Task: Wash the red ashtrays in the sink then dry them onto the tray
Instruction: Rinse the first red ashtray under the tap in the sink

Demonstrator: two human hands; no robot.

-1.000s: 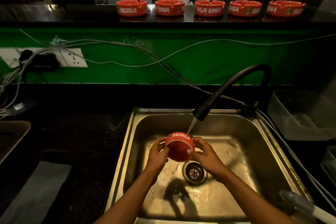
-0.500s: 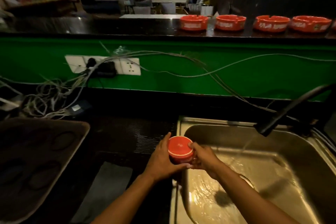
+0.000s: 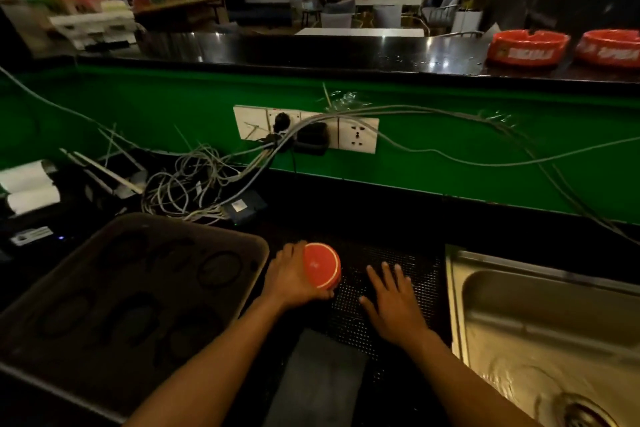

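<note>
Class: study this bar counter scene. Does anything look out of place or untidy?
Yes. A tangle of loose cables sprawls from the wall sockets onto the counter, on the same worktop as the wet sink; a few strands trail along the green wall above it.

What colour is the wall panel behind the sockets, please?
Bright green wall panel, shown best in the head view.
</note>
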